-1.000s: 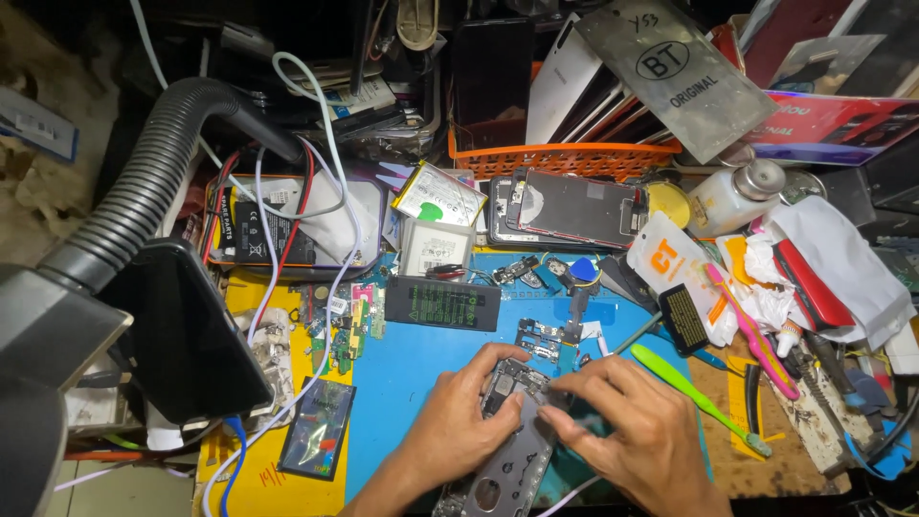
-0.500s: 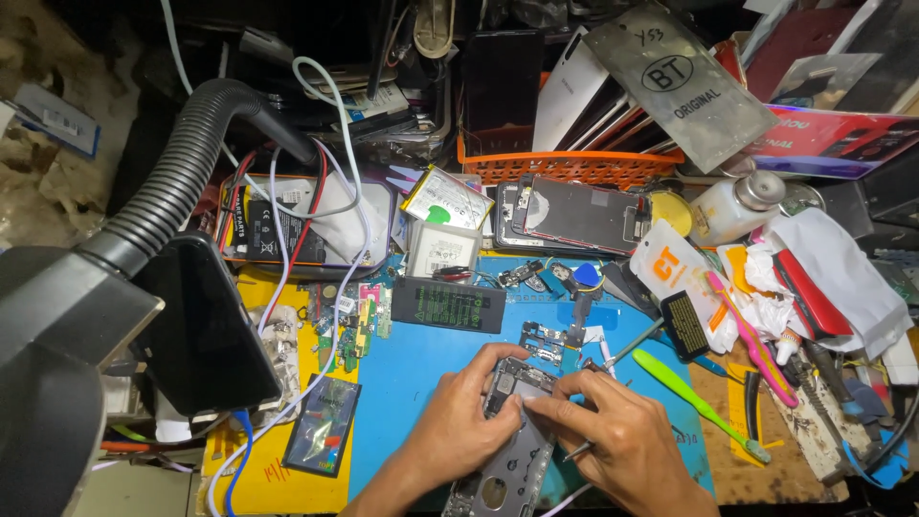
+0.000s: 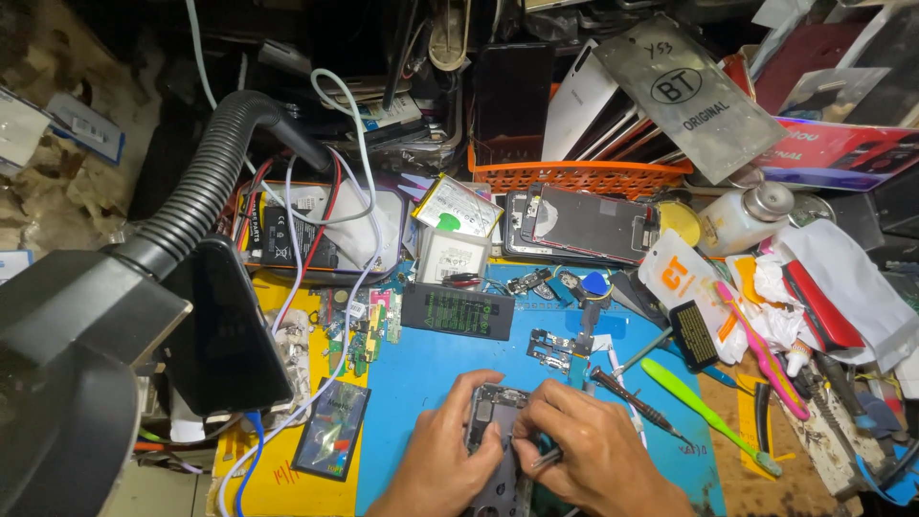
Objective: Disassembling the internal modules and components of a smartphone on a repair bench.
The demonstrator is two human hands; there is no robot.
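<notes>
An opened phone body (image 3: 493, 426) lies on the blue work mat (image 3: 421, 369) at the bottom middle of the head view. My left hand (image 3: 442, 455) grips its left side. My right hand (image 3: 593, 455) rests on its right side and holds metal tweezers (image 3: 548, 458) whose tips point into the phone's frame. A dark screwdriver (image 3: 632, 402) lies on the mat just above my right hand. A black battery (image 3: 458, 311) lies on the mat above the phone.
A black flexible hose (image 3: 206, 187) with a lamp head fills the left. A green circuit board (image 3: 369, 330), white cables (image 3: 359, 191), an orange basket (image 3: 574, 175) of phone parts, a white bottle (image 3: 742, 218), a green pry tool (image 3: 704, 412) and a pink toothbrush (image 3: 761, 349) crowd the bench.
The view has shifted a little. Both hands have stayed on the phone body, with my right hand working slightly lower on it.
</notes>
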